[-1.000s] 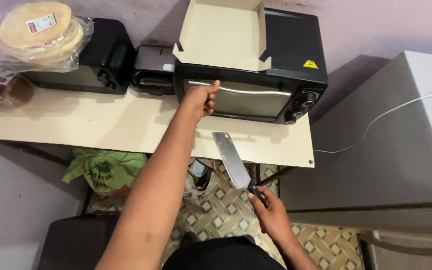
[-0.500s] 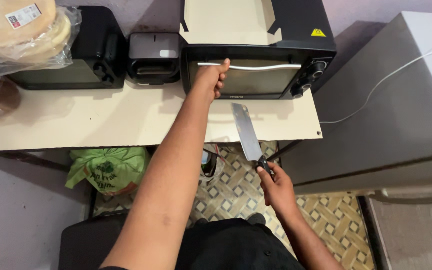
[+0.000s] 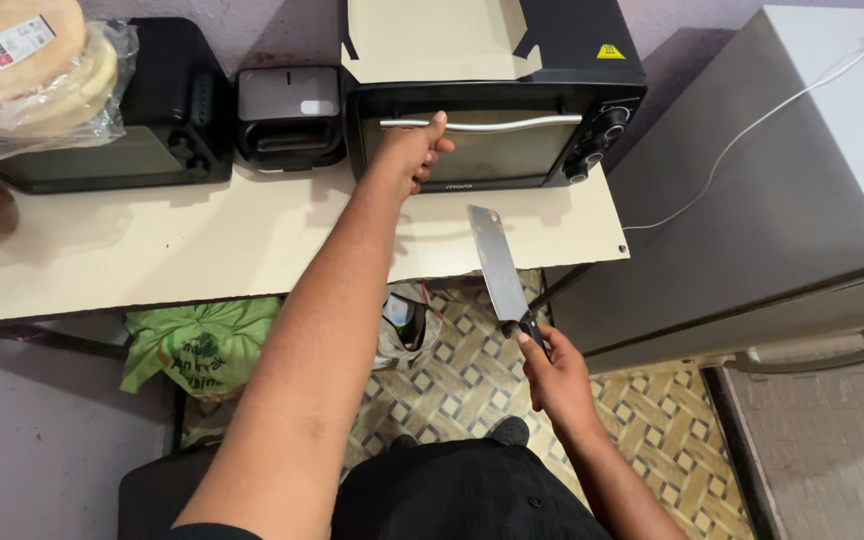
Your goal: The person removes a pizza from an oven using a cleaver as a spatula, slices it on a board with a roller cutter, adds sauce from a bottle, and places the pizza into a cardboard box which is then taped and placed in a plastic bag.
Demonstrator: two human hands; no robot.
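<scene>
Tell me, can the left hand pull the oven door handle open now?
Probably yes: the left hand already rests on the silver handle of the black oven, and nothing blocks the door's front.

Metal, glass and matt board

Cleaver (image 3: 494, 262): dull smooth steel; oven (image 3: 497, 130): glossy black, shiny metal handle (image 3: 497, 124); worktop (image 3: 202, 245): matt cream laminate.

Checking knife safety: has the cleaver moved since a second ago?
Cannot tell. The cleaver hangs past the table edge below the oven as before; the camera shifted.
</scene>
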